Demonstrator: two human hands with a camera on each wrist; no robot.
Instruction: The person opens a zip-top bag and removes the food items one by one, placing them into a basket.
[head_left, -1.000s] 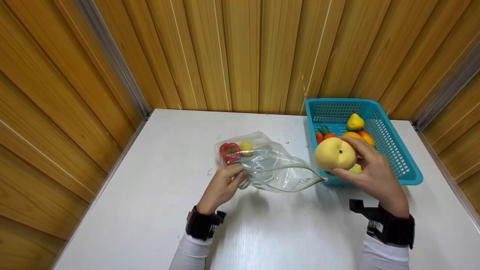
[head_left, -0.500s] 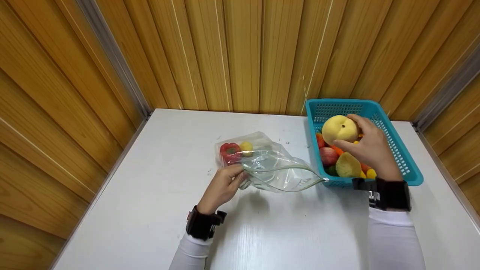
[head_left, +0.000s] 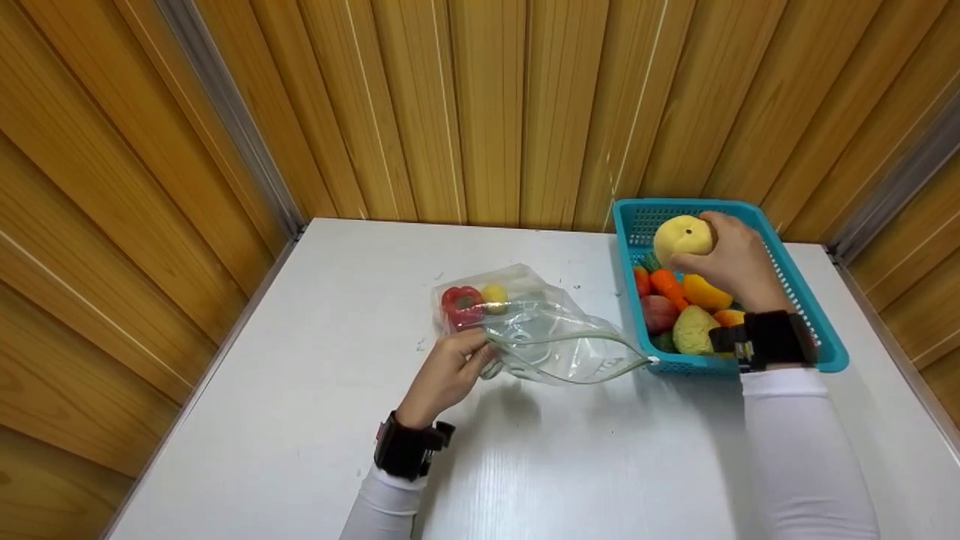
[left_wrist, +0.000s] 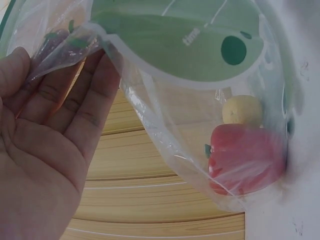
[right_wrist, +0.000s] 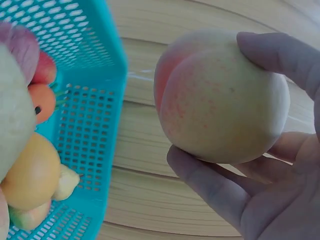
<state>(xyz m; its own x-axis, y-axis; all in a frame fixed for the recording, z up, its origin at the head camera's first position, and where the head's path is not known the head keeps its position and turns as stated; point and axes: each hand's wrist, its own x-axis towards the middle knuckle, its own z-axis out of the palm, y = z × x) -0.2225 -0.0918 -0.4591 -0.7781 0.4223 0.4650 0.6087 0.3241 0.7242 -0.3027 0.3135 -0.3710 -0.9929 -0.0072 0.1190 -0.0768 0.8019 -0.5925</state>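
Note:
My left hand (head_left: pixel 448 367) pinches the edge of a clear zip bag (head_left: pixel 577 358) at its mouth, which gapes toward the right. Inside the bag lie a red bell pepper (head_left: pixel 461 306) and a small round yellow fruit (head_left: pixel 494 298); the left wrist view shows the same pepper (left_wrist: pixel 247 159) below the bag's green print. With thumb and fingers round it, my right hand (head_left: pixel 739 259) holds a pale yellow peach (head_left: pixel 682 240) over the back part of a teal basket (head_left: pixel 814 315). In the right wrist view the peach (right_wrist: pixel 220 95) has a pink blush.
The basket holds several fruits and vegetables, among them a carrot (head_left: pixel 667 287), a reddish-purple round fruit (head_left: pixel 659 313) and a yellow-green pear-shaped one (head_left: pixel 694 331). It stands on a white table (head_left: pixel 300 420), near the wooden panel wall (head_left: pixel 480 112) behind.
My right hand has carried the peach from beside the bag's mouth back and slightly right over the basket, uncovering the produce in front. My left hand and the bag have stayed put.

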